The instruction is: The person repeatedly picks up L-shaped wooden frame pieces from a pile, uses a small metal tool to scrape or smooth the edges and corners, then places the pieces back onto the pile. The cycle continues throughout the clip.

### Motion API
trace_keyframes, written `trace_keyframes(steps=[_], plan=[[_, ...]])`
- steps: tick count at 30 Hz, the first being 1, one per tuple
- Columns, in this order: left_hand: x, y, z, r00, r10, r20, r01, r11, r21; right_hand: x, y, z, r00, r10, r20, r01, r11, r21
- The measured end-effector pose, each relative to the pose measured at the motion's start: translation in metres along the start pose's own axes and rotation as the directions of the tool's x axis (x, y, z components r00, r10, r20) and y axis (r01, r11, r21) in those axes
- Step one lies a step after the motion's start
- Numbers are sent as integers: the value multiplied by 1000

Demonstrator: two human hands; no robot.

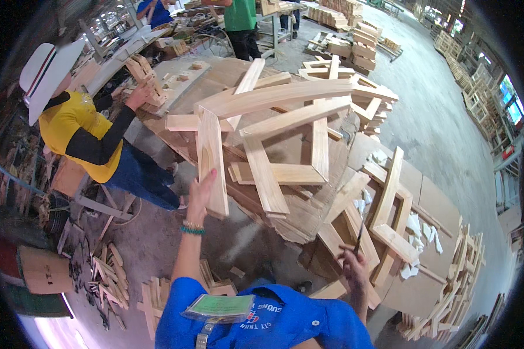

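A pale wooden frame (285, 96) with a long curved rail rests on the stack of frames before me, and its near leg (211, 157) juts past the table edge. My left hand (201, 193), with a green bead bracelet at the wrist, holds that leg at its left edge; some fingers are hidden by the wood. Lower right, my right hand (355, 266) is closed round a thin dark tool (362, 230), whose exact kind I cannot make out. Its tip points up toward white scraps (361, 202) beside other angled wooden pieces (390, 192).
A person in a yellow shirt and white hat (87, 128) handles wood blocks (148, 87) at the left. Brown cardboard (300, 224) covers the table. More frames are piled at the right (448, 291). Offcuts (109, 276) lie on the floor. Another person in green (240, 17) stands beyond the table.
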State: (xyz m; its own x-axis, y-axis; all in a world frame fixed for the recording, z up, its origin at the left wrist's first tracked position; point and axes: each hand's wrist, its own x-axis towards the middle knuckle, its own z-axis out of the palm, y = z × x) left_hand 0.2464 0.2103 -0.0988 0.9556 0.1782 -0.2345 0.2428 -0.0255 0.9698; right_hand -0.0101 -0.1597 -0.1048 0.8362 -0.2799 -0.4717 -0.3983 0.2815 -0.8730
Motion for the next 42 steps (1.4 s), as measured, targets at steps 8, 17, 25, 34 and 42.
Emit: trace_keyframes(steps=[8,17,25,34,42], plan=[[-177,7,61,988,92,124,-77,990,-122,11,-71,8,945,-326,-31,327,944,31],[-258,-21,100,953,157,258,-176,983,50,-9,-91,-27,878,-477,-30,472,857,204],[-272,-26,111,703,601,380,-710,565,420,-31,-140,-85,944,-305,124,170,774,610],[-239,39,135,27,857,515,-894,-209,396,-41,-149,-92,807,-584,91,436,693,574],[-259,32,134,332,869,367,-783,37,621,-22,-103,-103,880,-475,3,328,612,720]])
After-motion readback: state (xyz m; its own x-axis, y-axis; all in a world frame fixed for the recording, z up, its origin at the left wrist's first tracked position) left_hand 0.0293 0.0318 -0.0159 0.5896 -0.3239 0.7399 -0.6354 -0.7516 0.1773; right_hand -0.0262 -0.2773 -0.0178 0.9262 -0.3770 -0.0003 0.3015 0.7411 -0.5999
